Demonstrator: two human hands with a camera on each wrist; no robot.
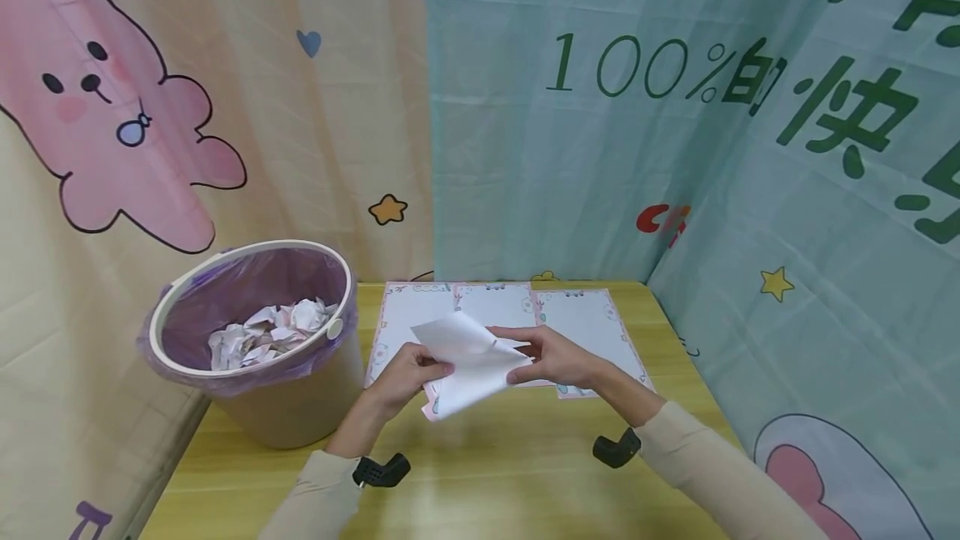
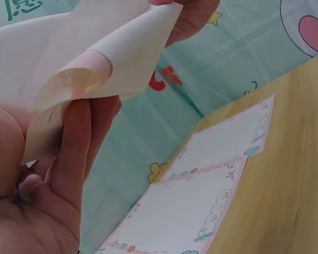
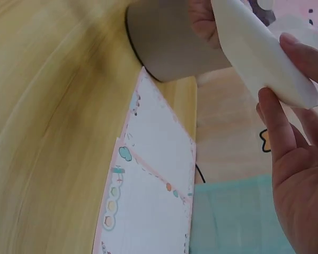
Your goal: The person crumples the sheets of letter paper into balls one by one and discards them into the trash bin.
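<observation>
Between both hands, above the table, is a sheet of paper (image 1: 472,365) with its white back outward and part of a pink printed border at its lower left corner. My left hand (image 1: 407,379) pinches its left side, thumb on top. On the right side, my right hand (image 1: 553,356) grips the edge between thumb and fingers. In the left wrist view the paper (image 2: 130,63) is curled over into a loose roll, with the left fingers (image 2: 77,143) beneath it. The right wrist view shows the right thumb (image 3: 307,61) and fingers on opposite sides of the fold.
Several border-printed sheets (image 1: 581,327) lie side by side along the back of the wooden table (image 1: 480,482). At the left stands a bin (image 1: 300,407) with a purple liner (image 1: 191,319), holding crumpled paper (image 1: 273,330). Printed curtains (image 1: 525,173) hang behind and at both sides.
</observation>
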